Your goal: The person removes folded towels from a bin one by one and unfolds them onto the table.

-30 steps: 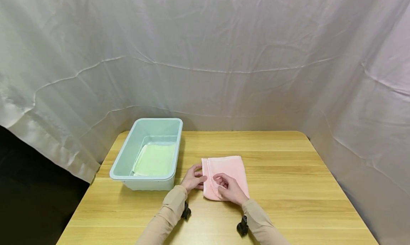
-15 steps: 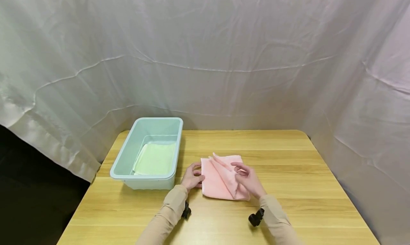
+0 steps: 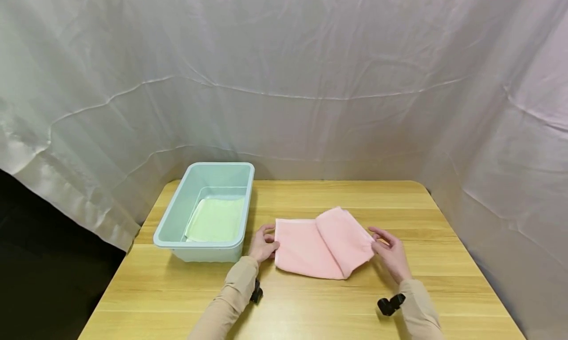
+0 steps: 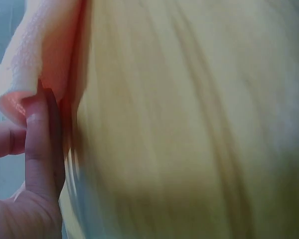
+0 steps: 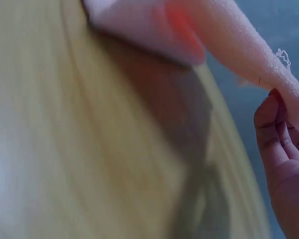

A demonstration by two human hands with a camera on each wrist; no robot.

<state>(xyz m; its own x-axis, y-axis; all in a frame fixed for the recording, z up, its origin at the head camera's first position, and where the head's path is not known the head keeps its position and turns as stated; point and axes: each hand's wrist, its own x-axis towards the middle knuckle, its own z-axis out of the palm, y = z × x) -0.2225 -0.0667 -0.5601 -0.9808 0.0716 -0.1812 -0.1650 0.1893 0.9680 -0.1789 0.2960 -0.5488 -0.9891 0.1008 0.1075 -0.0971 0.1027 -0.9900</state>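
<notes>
A pink towel lies on the table in the head view, its right part folded over at a slant and lifted. My right hand pinches the right end of that flap; the right wrist view shows the towel's edge between thumb and fingers, raised off the wood with a loose thread on it. At the towel's left edge, my left hand pinches the border, and in the left wrist view the fingers reach inside the curled hem.
Left of the towel stands a pale green plastic bin with a light green folded cloth on its floor. The wood-grain table is backed by a grey curtain.
My right hand has taken hold of the towel's upper layer and drawn it rightward, opening a fold so the towel spreads wider. My left hand stays at the left edge.
</notes>
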